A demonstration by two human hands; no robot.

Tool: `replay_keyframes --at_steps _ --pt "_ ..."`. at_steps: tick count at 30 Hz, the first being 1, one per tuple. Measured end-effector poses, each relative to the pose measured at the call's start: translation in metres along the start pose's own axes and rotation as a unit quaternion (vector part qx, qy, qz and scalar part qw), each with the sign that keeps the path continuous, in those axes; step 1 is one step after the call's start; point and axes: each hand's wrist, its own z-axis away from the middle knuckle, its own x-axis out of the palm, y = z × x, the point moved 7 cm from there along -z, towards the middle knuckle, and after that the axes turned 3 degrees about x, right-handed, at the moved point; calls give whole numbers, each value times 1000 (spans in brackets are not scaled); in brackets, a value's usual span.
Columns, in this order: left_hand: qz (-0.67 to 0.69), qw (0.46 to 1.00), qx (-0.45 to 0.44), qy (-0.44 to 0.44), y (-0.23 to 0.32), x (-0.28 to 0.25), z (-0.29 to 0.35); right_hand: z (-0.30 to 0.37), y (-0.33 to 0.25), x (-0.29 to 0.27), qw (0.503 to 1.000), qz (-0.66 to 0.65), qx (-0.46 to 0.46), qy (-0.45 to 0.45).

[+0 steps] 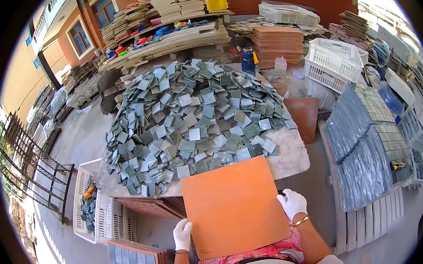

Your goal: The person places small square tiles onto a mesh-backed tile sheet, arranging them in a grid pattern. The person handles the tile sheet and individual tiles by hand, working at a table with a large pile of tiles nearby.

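A square orange board lies tilted in front of me, its far edge over the near edge of the work table. My left hand, in a white glove, is closed on the board's left edge near the lower corner. Higher up on the opposite side, my right hand, also gloved and with a gold bracelet at the wrist, grips the right edge; some of its fingers are hidden. Beyond the board spreads a big heap of small grey-green square stone tiles.
The heap rests on a pale table. At left stands a white crate of loose tiles, near a board stack topped with tiles in rows. Stacked tile sheets fill a pallet at right. A blue bottle stands behind.
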Motion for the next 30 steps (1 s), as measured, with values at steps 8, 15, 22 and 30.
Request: replay_keyframes --at_steps 8,15,22,30 --pt "117 982 -92 -113 -18 30 -17 -2 -5 74 682 -646 116 -322" --pt "225 954 -126 -150 -25 33 -5 3 -2 77 745 -569 95 -335" --pt "274 921 -179 -211 -35 45 -22 -20 15 75 858 -326 41 -395" --pt "190 930 -227 -216 -45 59 -15 -15 8 61 856 -348 9 -383"
